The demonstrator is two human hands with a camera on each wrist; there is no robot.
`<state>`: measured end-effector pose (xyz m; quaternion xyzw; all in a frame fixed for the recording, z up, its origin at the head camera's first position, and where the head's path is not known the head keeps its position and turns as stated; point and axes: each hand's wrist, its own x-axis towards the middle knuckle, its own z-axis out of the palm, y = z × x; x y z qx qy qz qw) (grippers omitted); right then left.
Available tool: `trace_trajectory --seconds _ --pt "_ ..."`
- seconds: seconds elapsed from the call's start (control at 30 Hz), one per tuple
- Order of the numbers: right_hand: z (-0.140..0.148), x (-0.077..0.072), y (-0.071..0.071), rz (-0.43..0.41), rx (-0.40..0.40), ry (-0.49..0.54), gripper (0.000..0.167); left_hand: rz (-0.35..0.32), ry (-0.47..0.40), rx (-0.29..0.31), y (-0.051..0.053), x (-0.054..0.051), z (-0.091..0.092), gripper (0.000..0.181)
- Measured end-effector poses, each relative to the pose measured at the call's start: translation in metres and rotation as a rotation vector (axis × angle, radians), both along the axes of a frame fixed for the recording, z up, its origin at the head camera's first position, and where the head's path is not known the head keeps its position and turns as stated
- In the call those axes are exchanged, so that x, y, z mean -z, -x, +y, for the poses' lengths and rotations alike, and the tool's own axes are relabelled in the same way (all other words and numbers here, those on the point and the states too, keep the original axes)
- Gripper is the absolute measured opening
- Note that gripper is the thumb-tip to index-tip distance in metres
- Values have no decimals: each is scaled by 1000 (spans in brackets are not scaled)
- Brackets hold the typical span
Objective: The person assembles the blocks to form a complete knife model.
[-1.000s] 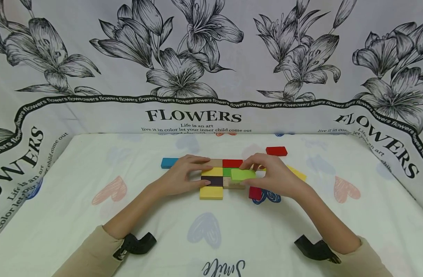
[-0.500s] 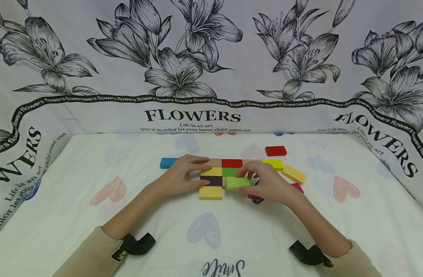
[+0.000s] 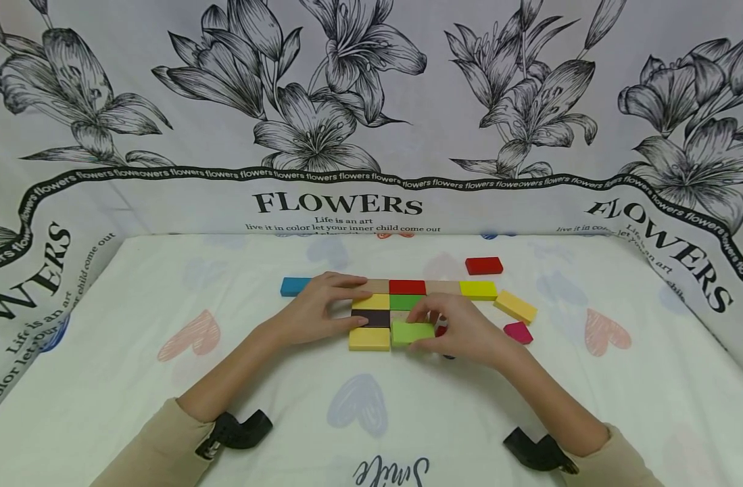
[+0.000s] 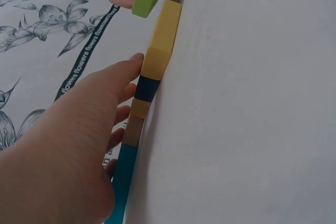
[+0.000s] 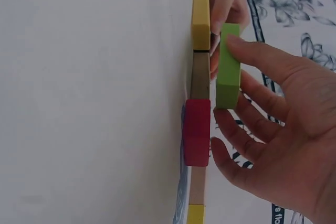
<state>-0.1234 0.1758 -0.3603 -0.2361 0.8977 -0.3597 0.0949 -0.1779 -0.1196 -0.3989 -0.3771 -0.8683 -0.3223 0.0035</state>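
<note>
My right hand [image 3: 459,325] pinches a light green block [image 3: 412,333] between thumb and fingers. In the right wrist view this green block [image 5: 228,66] hangs above the level of the laid blocks. To its left lies a yellow block [image 3: 369,339], with a black block [image 3: 372,318] behind it. My left hand [image 3: 313,308] rests against the laid blocks' left side, fingers spread, thumb at the black block's edge. Behind the held block lie a green block [image 3: 408,302] and a red block [image 3: 407,287]. A wooden block beneath is mostly hidden.
A blue block [image 3: 295,287] lies left of the left hand. To the right are a bright yellow block [image 3: 478,291], a tilted yellow block [image 3: 516,306] and a crimson block [image 3: 518,332]. A red block [image 3: 484,266] lies farther back. A floral cloth [image 3: 347,203] rises behind.
My right hand has carried the light green block left and nearer to me, beside the front yellow block. The crimson block has come into sight. My left hand stays in place.
</note>
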Motion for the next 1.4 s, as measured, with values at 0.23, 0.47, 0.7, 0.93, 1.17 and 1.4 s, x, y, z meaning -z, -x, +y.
trace_trajectory --seconds 0.23,0.47,0.7,0.93,1.17,1.4 --pt "-1 2 -1 -5 18 -20 33 14 -11 6 -1 0 0 46" --pt "-3 6 -2 -4 17 -19 33 16 -10 7 -2 -1 1 46" --pt "-5 10 -2 8 16 -44 33 -12 8 -8 -2 0 0 48" --pt "-6 13 -3 2 21 -48 33 -33 16 -14 -2 0 1 48" --pt "-8 15 -3 -8 26 -48 35 -33 11 -16 -2 0 1 48" --pt "-9 13 -3 -24 31 -44 40 -27 15 -14 -2 0 1 48"
